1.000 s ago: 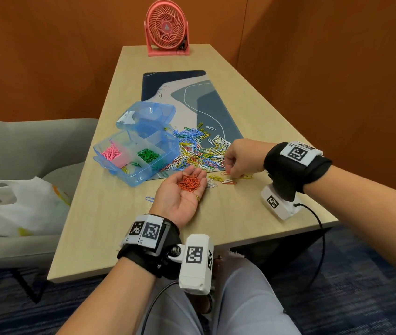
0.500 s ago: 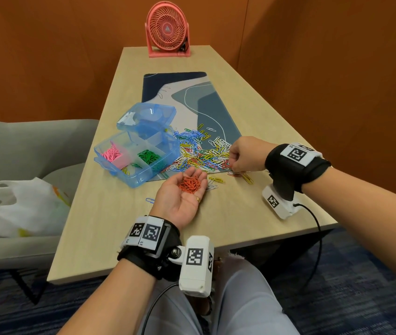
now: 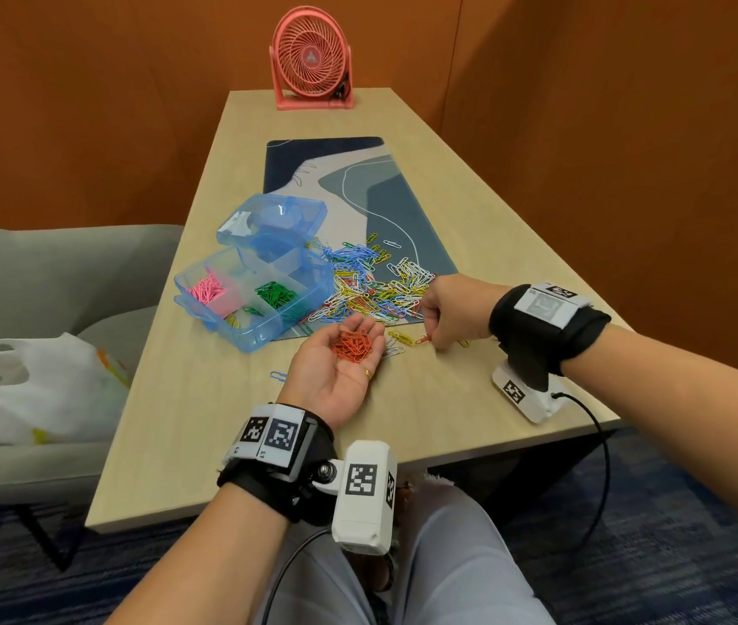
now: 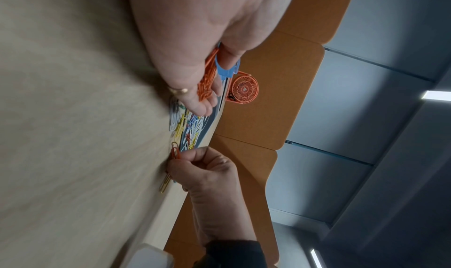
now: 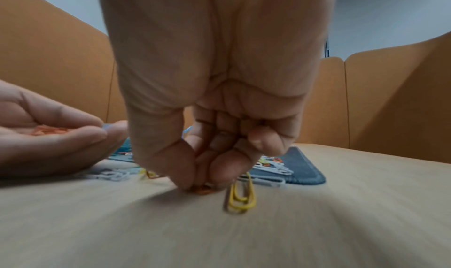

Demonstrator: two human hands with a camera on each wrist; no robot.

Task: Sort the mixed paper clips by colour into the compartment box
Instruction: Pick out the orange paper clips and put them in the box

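The right hand is knuckles-up with its fingers curled in, thumb and forefinger tips pressed down on the table, pinching an orange paper clip that lies flat on the wood. A yellow clip sits just beside those fingertips, on the side away from the left hand.

The left hand rests palm-up on the table, fingers relaxed and slightly cupped, carrying a small heap of orange clips in the hollow of its palm. A gold ring shows on one finger. The two hands are near each other but not touching.

Just past the left hand's fingertips lies the loose pile of mixed paper clips, blue, yellow, white and red tangled together, spread partly over the near end of a blue patterned mat and partly onto bare table. Touching the pile, on the side away from the right hand, stands the clear blue compartment box, its lid tipped open behind it. One compartment holds pink clips, the next green clips; a few yellow ones lie in a nearer section.

A single blue clip lies alone beside the left wrist. At the far end of the table, well beyond the pile, stands a coral desk fan.
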